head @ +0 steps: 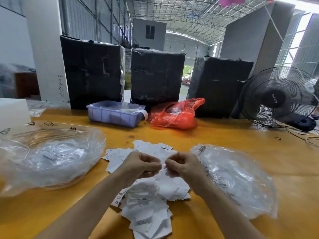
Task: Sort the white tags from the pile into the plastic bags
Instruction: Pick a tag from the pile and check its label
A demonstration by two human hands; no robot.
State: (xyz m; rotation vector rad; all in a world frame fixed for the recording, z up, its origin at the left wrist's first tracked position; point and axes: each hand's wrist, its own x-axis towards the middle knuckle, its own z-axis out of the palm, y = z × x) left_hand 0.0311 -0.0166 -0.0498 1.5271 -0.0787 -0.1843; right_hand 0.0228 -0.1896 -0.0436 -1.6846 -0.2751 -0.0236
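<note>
Heaped at the near middle of the yellow table (224, 135): the pile of white tags (148, 200) — small, thin rectangles lying loose and overlapping at every angle, some face up with dark print, "XS" readable on a few near the front edge. Spread from just past the hands to the table's near edge.

Above the pile, left hand (139, 165) and right hand (183, 165) brought together, fingertips nearly meeting, fingers of both curled and pinching a small pale tag (163, 165) between them — blurred, print unreadable.

On the left, touching the pile's far corner: a large clear plastic bag (48, 157), puffed up, white tags dimly visible inside. On the right, just beside the pile: a second clear bag (238, 178), flatter, crumpled, printed with dark lettering.

Further back: a lilac plastic bin (114, 116) holding clear packets, a red plastic bag (174, 116) beside it, three black-wrapped parcels (155, 75) standing upright behind, a black fan (278, 97) at far right.
</note>
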